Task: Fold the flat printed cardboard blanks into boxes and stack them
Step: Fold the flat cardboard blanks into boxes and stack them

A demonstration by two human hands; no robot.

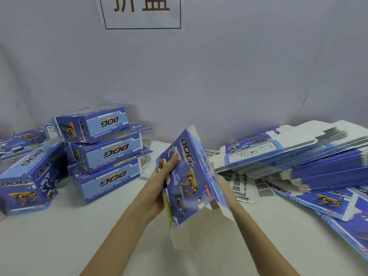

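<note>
- Blank being folded [191,178] is sitting mid-frame, just below centre, held up off the white table [79,236], tilted w/ its long axis running 12 to 6 o'clock. Printed blue face w/ "DOG" logo and yellow robot dog is facing the camera; plain white flaps are hanging at its 6 o'clock end.
- Left hand [163,180] is gripping the blank's 9 o'clock edge: thumb lying across the printed face, other fingers wrapping round behind, mostly hidden.
- Right hand [221,184] is sitting at the blank's 3 o'clock edge, largely hidden behind the card; it seems to be holding that side, but how far the fingers are curling can't be told.
- Folded boxes [107,154] are standing at 9 o'clock of the held blank, three stacked in a column, logos upside down to the camera, top one sitting askew w/ lid flap open.
- Another folded box [29,180] is lying further toward 9 o'clock, near the frame's left edge, just beside the column.
- Pile of flat blanks [310,156] is lying at 3 o'clock, fanned out, more loose blanks spreading toward 4–5 o'clock.
- Barcode sticker sheets [245,186] are peeking out under that pile, btwn it and the right hand.
- Paper sign [141,14] w/ large characters is hanging on the wall at 12 o'clock.
</note>
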